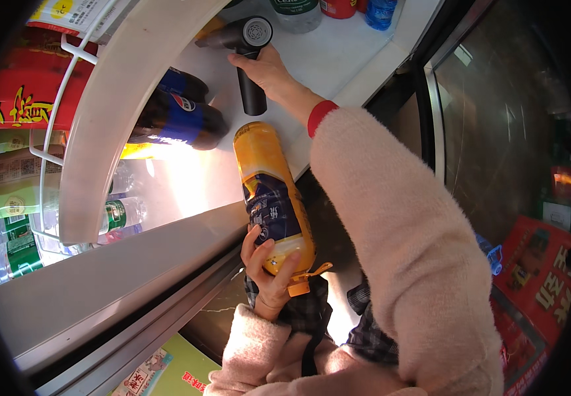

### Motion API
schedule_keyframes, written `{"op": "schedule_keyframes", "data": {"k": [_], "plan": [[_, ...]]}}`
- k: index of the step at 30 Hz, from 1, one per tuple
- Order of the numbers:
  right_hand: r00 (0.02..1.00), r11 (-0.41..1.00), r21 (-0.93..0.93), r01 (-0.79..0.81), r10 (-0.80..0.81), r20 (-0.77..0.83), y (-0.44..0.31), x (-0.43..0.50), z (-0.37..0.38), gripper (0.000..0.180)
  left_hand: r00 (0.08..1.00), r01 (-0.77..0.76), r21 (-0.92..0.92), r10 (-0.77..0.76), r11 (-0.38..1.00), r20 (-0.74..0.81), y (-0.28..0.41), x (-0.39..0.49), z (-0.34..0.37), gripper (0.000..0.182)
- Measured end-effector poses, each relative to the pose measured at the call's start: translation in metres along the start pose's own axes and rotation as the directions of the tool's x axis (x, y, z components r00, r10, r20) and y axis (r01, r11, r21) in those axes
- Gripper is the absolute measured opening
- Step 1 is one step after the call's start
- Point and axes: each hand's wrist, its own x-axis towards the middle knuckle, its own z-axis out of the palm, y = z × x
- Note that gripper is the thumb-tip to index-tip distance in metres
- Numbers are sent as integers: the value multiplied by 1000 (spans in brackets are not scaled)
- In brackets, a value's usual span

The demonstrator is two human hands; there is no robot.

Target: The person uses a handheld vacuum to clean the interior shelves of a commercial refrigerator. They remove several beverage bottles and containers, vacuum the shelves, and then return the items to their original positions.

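Note:
My left hand [265,277] grips a large orange plastic drink bottle [275,198] near its cap. The bottle is tilted, its orange cap [298,286] towards my body and its base resting at the white cabinet floor's edge. A dark blue label with writing wraps its middle. In my right hand [268,74] is a black handheld vacuum or blower [250,64], with a round grille and a dark translucent nozzle pointing left. It is over the white floor of the drinks cabinet [310,64]. Part of its handle is hidden behind my fingers.
Pepsi bottles [181,119] lie left of the tool. A curved pale shelf edge [112,119] and a white wire rack [70,74] rise nearby. Clear bottles [122,213] stand lower left; other bottles [297,15] stand at the back. A dark glass door [493,114] is at right.

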Motion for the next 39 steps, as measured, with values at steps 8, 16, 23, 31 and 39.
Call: {"op": "schedule_keyframes", "data": {"k": [8,16,23,31,39], "plan": [[993,983,-141,-115,113,-20,-14,7,-4,36,1000,23,-6,-23,1000,-5,0,1,-1,44],[966,964,-75,-257,258,16,-7,20,22,43,1000,9,6,-9,1000,8,-4,-5,0,42],[943,935,-200,-293,317,98,2,24,27,47,1000,15,0,-15,1000,10,-6,-6,-1,42],[973,861,-504,-63,166,162,-61,29,-44,39,998,41,-36,-43,998,-42,-3,1,-1,40],[977,924,-325,-202,214,2,-79,4,-73,39,996,45,-78,-51,996,-72,-5,3,-1,39]]}}
